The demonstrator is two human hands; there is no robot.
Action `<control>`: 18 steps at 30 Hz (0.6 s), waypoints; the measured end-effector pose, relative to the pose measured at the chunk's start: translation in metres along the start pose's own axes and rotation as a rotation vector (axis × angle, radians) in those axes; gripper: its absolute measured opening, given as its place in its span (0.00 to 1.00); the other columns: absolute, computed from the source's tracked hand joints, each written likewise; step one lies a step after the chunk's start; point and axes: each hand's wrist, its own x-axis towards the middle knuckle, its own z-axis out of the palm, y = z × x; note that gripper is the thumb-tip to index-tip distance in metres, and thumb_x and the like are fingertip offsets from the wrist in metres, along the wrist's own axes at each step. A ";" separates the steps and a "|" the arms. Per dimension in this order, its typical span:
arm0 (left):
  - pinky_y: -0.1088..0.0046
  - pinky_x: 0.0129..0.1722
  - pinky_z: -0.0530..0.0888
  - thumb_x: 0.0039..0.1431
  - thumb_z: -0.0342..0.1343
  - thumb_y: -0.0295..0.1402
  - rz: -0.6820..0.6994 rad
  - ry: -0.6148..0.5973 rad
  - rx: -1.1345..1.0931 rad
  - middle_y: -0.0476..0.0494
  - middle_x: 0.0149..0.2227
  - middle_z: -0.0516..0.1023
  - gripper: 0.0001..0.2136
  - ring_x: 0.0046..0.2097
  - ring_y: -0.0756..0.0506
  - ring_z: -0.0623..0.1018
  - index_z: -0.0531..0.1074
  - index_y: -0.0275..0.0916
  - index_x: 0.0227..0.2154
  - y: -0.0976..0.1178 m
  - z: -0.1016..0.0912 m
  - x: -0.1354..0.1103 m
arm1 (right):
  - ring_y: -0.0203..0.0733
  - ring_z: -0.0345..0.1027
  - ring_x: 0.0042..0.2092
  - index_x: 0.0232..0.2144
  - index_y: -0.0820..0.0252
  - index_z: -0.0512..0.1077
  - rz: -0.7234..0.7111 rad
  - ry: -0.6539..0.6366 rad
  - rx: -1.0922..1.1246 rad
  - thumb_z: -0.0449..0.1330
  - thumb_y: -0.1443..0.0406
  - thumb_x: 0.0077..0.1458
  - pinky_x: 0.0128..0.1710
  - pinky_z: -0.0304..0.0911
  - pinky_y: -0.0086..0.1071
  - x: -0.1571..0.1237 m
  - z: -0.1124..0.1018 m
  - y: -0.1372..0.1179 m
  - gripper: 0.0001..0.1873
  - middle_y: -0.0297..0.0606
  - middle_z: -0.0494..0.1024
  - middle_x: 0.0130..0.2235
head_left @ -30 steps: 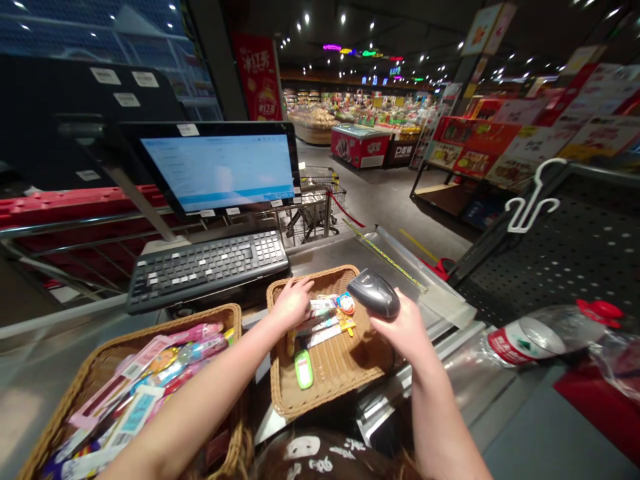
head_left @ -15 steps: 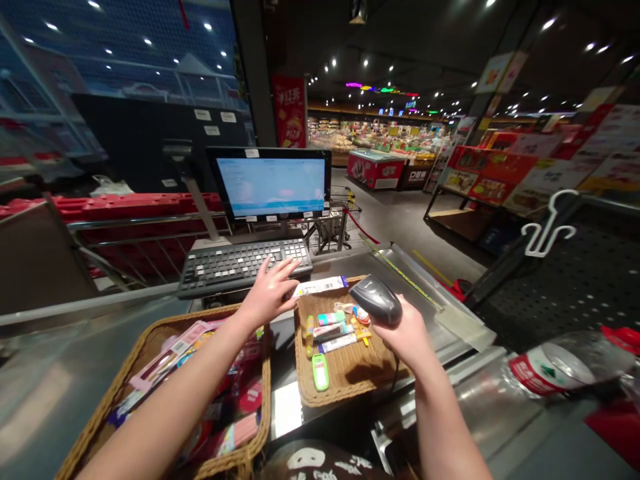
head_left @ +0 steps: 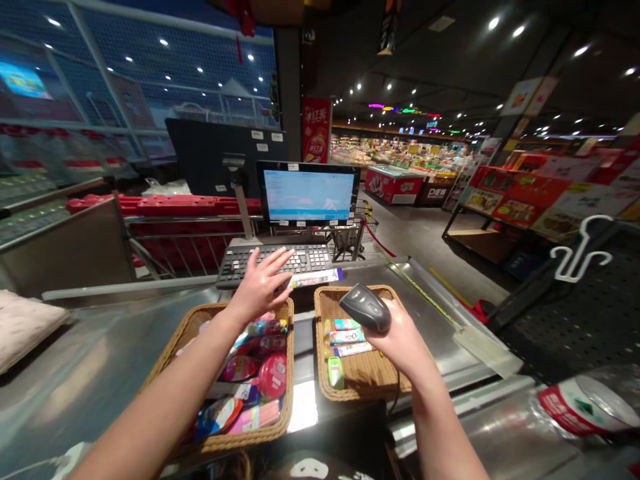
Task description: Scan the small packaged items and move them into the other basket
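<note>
My left hand (head_left: 263, 283) is over the black keyboard (head_left: 305, 259), with some fingers stretched across the keys. A long white packet with a purple end (head_left: 316, 277) sticks out to the right from between its thumb and lower fingers. My right hand (head_left: 397, 333) grips a black barcode scanner (head_left: 366, 308) above the right wicker basket (head_left: 367, 390). In that basket lie a Dove bar (head_left: 347, 337), a green-cased item (head_left: 335, 373) and several small packets; the scanner covers some of it. Beneath my left forearm, the left wicker basket (head_left: 291, 373) holds many colourful packs, among them a round pink container (head_left: 273, 375).
A lit monitor (head_left: 310, 193) stands behind the keyboard, with a dark screen's back (head_left: 210, 157) to its left. Both baskets rest on a metal counter (head_left: 125, 347). At right are a plastic bottle (head_left: 575, 407) and a white hanger (head_left: 580, 253).
My left hand has shifted left over the keys, and the white packet has moved with it. The scanner has tilted and turned slightly. My view has swung left.
</note>
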 end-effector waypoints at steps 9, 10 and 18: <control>0.44 0.65 0.43 0.60 0.52 0.37 -0.043 0.021 0.032 0.40 0.65 0.61 0.11 0.65 0.37 0.61 0.76 0.43 0.40 -0.010 -0.018 -0.022 | 0.50 0.71 0.44 0.35 0.59 0.74 -0.049 -0.058 0.017 0.58 0.67 0.41 0.46 0.65 0.41 -0.003 0.010 -0.015 0.15 0.42 0.79 0.41; 0.44 0.65 0.43 0.60 0.52 0.38 -0.045 0.022 0.045 0.40 0.65 0.61 0.11 0.65 0.37 0.61 0.76 0.43 0.40 -0.010 -0.020 -0.024 | 0.50 0.71 0.44 0.36 0.59 0.74 -0.047 -0.064 0.026 0.58 0.67 0.42 0.46 0.65 0.41 -0.003 0.010 -0.016 0.15 0.42 0.79 0.41; 0.45 0.65 0.42 0.60 0.52 0.37 -0.090 0.029 0.056 0.41 0.65 0.62 0.10 0.65 0.37 0.62 0.76 0.43 0.40 -0.016 -0.028 -0.040 | 0.50 0.71 0.44 0.36 0.58 0.74 -0.018 -0.100 0.043 0.58 0.68 0.42 0.46 0.65 0.43 -0.006 0.014 -0.030 0.14 0.41 0.79 0.39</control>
